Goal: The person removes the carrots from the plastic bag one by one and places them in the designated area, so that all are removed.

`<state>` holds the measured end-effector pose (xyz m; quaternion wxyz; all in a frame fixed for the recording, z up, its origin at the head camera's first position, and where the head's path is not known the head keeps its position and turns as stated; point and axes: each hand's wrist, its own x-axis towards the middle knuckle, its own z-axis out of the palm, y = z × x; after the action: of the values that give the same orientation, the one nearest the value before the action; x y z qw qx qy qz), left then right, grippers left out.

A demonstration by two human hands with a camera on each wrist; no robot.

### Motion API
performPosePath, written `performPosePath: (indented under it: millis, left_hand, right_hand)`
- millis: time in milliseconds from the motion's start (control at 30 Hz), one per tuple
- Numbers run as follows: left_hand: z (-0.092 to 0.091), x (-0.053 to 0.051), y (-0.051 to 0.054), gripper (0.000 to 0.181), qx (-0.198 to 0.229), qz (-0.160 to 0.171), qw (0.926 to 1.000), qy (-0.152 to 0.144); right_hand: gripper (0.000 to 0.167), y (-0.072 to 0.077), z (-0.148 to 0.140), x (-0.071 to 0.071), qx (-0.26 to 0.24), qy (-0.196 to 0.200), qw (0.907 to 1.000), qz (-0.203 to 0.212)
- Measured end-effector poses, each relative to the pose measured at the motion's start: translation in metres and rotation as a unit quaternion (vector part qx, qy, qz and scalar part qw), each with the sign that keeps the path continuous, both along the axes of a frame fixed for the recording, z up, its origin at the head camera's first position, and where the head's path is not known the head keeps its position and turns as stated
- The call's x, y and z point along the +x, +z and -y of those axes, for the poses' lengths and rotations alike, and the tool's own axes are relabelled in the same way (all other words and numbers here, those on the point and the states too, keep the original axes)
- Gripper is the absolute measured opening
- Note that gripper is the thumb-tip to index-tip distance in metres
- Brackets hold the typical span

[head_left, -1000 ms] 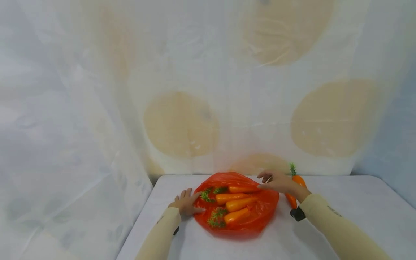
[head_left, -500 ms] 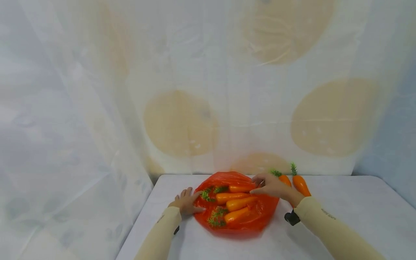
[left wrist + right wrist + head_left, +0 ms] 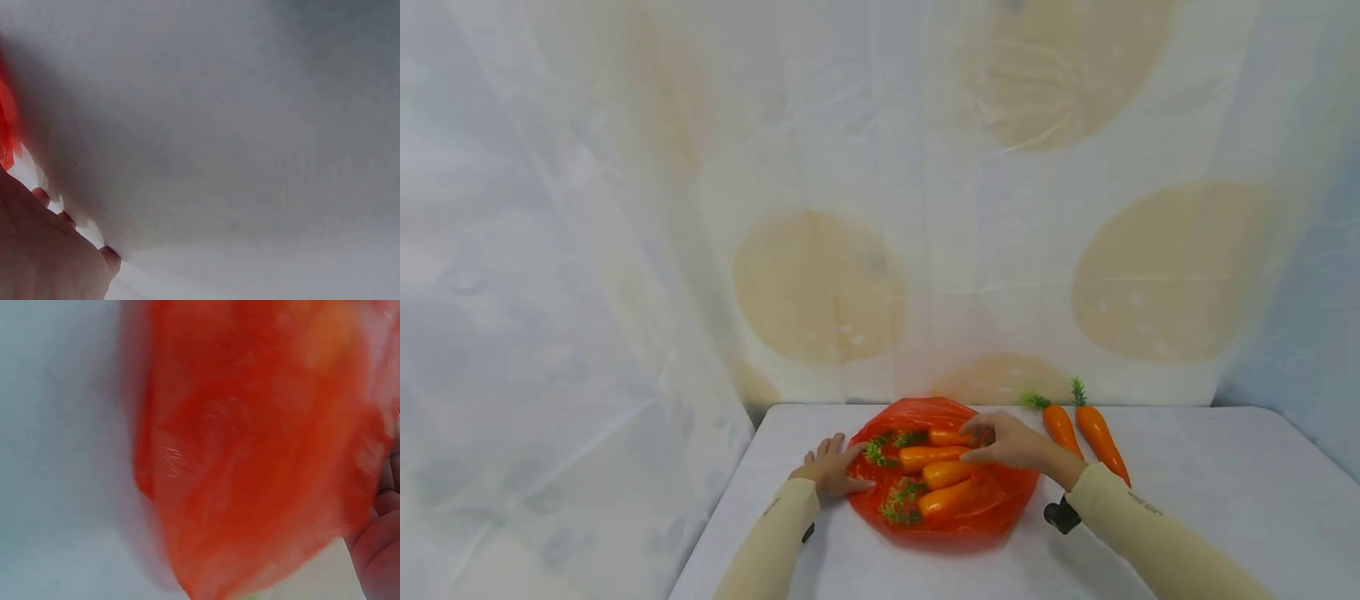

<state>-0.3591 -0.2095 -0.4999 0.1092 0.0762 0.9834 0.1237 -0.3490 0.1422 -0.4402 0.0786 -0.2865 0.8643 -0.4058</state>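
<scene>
A red plastic bag (image 3: 947, 533) lies on the white table, its top spread wide around several orange carrots (image 3: 951, 500) with green leafy tops. My left hand (image 3: 827, 471) rests at the bag's left edge with its fingers spread, and the left wrist view catches only the back of this hand (image 3: 50, 250) and some fingertips. Over the bag's right side reaches my right hand (image 3: 1015, 442), thumb and fingers apart around the tapered end of the farthest carrot (image 3: 947, 437). That end is hidden by the hand. In the right wrist view the red plastic (image 3: 250, 456) fills the middle, blurred.
Two more carrots lie on the table right of the bag, one nearer (image 3: 1060, 427) and one farther right (image 3: 1097, 437). A pale curtain with tan circles (image 3: 820, 287) hangs behind the table (image 3: 1210, 500) and at its left side.
My right hand has moved left and slightly nearer, from beside the loose carrots to over the bagged ones. Both loose carrots now show more fully. The left hand has stayed put.
</scene>
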Motion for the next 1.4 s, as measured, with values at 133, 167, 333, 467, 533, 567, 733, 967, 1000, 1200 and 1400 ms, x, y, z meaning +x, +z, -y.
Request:
performPosePath:
  millis: [133, 167, 333, 467, 533, 567, 733, 967, 1000, 1200, 1400]
  left_hand:
    - [-0.001, 0.001, 0.002, 0.082, -0.002, -0.002, 1.0, -0.003]
    - [-0.002, 0.001, 0.003, 0.082, -0.003, -0.001, 1.0, -0.002]
    - [-0.004, 0.002, 0.008, 0.082, -0.005, 0.004, 1.0, 0.0]
    - [-0.006, 0.003, 0.01, 0.083, -0.002, 0.01, 0.9999, 0.005]
    - [-0.006, 0.003, 0.01, 0.082, -0.001, 0.011, 0.9999, 0.007]
    - [-0.006, 0.003, 0.011, 0.083, -0.002, 0.011, 0.9999, 0.008]
    - [-0.005, 0.001, 0.01, 0.082, -0.006, 0.009, 0.9999, 0.007]
    - [-0.005, 0.001, 0.007, 0.081, -0.005, 0.005, 1.0, 0.004]
    - [-0.005, 0.001, 0.007, 0.081, -0.003, 0.004, 1.0, 0.003]
    - [-0.005, 0.002, 0.006, 0.081, -0.001, -0.002, 1.0, 0.002]
    - [-0.004, 0.004, 0.005, 0.08, 0.008, -0.006, 0.9999, -0.005]
  right_hand:
    - [0.045, -0.005, 0.001, 0.004, -0.001, 0.004, 0.9999, 0.01]
    - [0.045, -0.006, 0.002, 0.006, -0.004, 0.009, 0.9998, 0.014]
    - [0.041, -0.01, 0.005, 0.011, -0.015, 0.02, 0.9992, 0.03]
    - [0.038, -0.014, 0.005, 0.012, -0.008, 0.016, 0.9993, 0.034]
    - [0.038, -0.016, 0.006, 0.012, -0.004, 0.013, 0.9994, 0.033]
    - [0.038, -0.016, 0.007, 0.013, -0.003, 0.013, 0.9994, 0.033]
    - [0.037, -0.021, 0.008, 0.016, 0.008, 0.011, 0.9991, 0.041]
    - [0.031, -0.029, 0.009, 0.014, 0.012, 0.027, 0.9981, 0.054]
    - [0.031, -0.03, 0.009, 0.014, 0.009, 0.027, 0.9981, 0.054]
    - [0.032, -0.033, 0.011, 0.016, 0.006, 0.025, 0.9985, 0.048]
    - [0.033, -0.033, 0.015, 0.019, 0.01, 0.026, 0.9983, 0.05]
